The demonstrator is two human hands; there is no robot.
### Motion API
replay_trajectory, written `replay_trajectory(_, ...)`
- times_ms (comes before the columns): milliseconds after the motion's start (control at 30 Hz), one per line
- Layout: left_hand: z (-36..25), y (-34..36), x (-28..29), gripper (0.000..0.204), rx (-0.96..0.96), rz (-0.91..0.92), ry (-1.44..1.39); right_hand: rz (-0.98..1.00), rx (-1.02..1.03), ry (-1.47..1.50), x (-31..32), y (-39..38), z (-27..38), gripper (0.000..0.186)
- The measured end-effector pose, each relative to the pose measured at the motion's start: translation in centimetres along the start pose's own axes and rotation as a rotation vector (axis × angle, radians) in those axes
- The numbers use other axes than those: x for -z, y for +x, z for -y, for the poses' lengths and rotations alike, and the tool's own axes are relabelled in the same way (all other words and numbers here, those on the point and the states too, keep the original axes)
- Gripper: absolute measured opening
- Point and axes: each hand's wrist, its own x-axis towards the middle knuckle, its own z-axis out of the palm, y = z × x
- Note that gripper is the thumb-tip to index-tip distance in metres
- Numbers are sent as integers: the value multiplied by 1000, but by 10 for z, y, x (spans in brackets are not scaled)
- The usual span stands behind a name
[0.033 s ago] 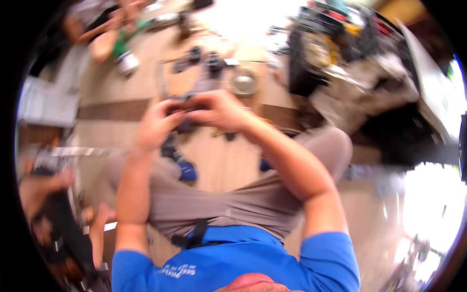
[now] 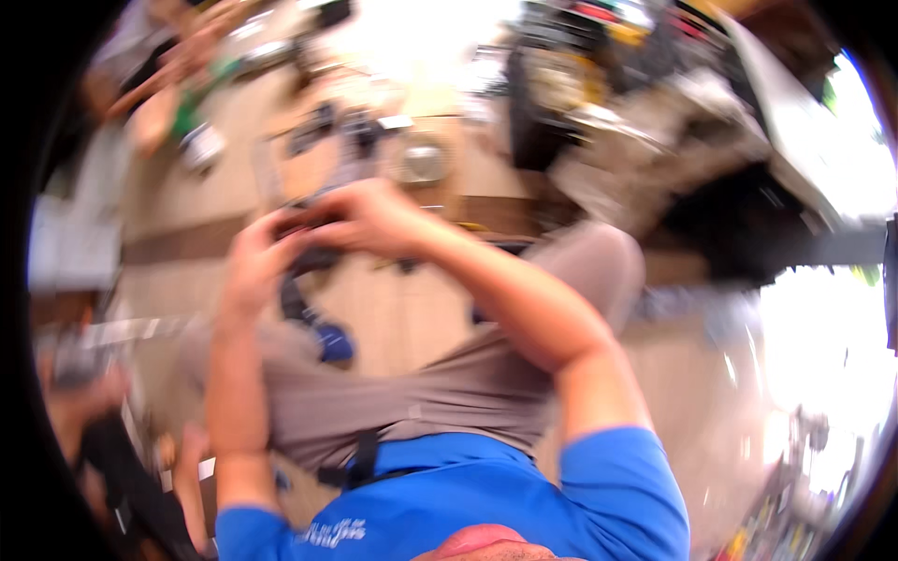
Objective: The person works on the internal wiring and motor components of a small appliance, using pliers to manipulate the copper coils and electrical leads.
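Note:
Both my hands meet in front of me, above the floor between my bent legs. My left hand [image 2: 253,262] has its fingers curled in against a small dark thing [image 2: 297,219]. From the other side my right hand [image 2: 369,217] closes on it with thumb and fingers. Motion blur and the fingers hide its kind. Just beyond the hands, a round silvery metal piece [image 2: 423,164] rests on a wooden board, with blurred dark parts [image 2: 360,131] to its left. Below the hands lies a dark thing with a blue end [image 2: 334,343], close to my left leg.
A black bin [image 2: 538,117] crammed with tools and yellow parts stands at the far right, crumpled brown sheeting [image 2: 641,150] beside it. Another person's arms [image 2: 192,56] show at far left, and a further person [image 2: 131,467] at lower left. A white box [image 2: 75,243] stands at left.
The whole view has shifted, so the surroundings and my hands sit further left in the picture. Both hands remain together on the small dark thing.

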Motion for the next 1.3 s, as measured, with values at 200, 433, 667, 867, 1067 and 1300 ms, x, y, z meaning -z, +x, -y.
replay_trajectory(200, 56, -13, 22, 36, 114, -73, -112, -10, 297, -287, -29, 36, -52, 26)
replay_trajectory(433, 51, 3, 11, 35, 118, 46, -142, -99, 454, -514, -16, 28, -66, 25)
replay_trajectory(667, 24, 0, 2, 41, 198, 93, -270, 82, 90, -509, -8, 11, -17, 30)
replay_trajectory(867, 16, 4, 8, 37, 147, -2, -277, -91, 298, -565, -8, 11, -7, 18)
replay_trajectory(1067, 28, -14, 6, 33, 123, -110, -393, -123, 337, -896, -29, 9, -1, 11)
replay_trajectory(1300, 22, -11, -1, 32, 25, -182, -280, -128, 416, -943, -22, 10, -2, 8)
